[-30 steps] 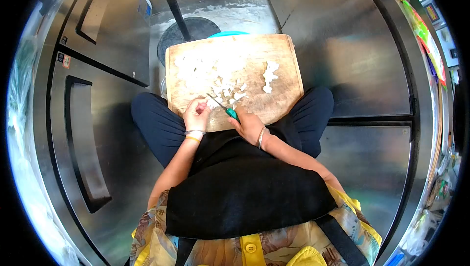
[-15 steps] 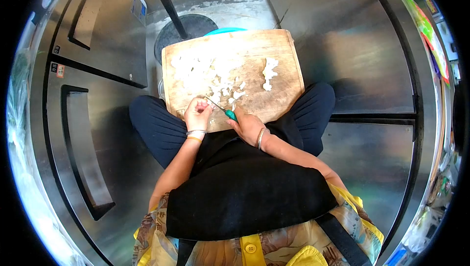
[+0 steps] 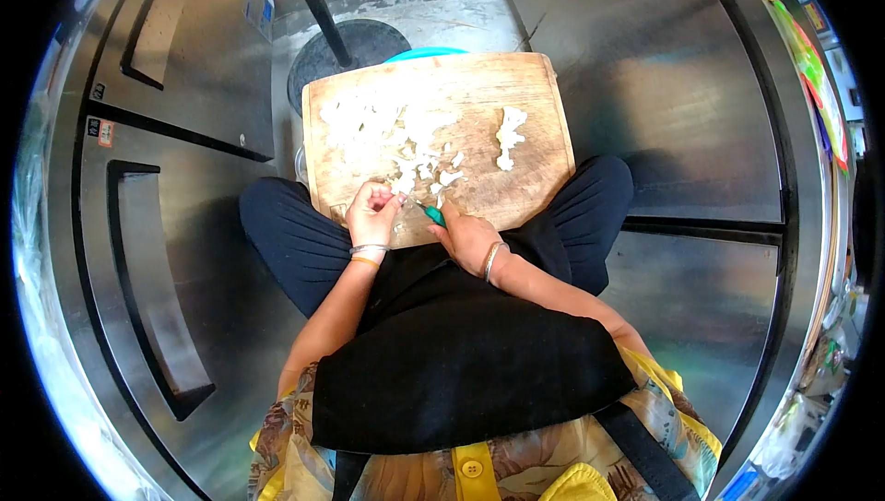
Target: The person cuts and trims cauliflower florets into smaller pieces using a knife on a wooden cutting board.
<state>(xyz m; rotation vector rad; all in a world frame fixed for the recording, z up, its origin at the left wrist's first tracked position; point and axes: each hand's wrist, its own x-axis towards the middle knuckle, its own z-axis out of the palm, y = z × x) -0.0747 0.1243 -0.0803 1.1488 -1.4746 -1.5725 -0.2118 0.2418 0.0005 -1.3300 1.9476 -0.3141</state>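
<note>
A wooden cutting board [image 3: 442, 77] rests across my lap, with many white cauliflower pieces [image 3: 364, 123] spread over its left and middle. One longer cauliflower piece [image 3: 509, 138] lies apart on the right side. My left hand [image 3: 371, 215], at the board's near edge, is closed with thumb and fingers pinched on a small cauliflower floret [image 3: 403, 184]. Wrapped round the green handle of a small knife [image 3: 434, 215] is my right hand [image 3: 468, 241]. The knife points up and left toward my left fingertips; its blade is short and thin to the eye, partly hard to make out.
Steel cabinet doors [image 3: 701, 86] stand close on the right, and a handled door [image 3: 184, 289] on the left. Beyond the board are a black pole on a round dark base [image 3: 309, 63] and a blue rim [image 3: 426, 54]. My knees flank the board.
The knife blade, which reached across to my left fingertips, has drawn back slightly toward my right hand. My left fingers have turned a little, with the floret at their tips.
</note>
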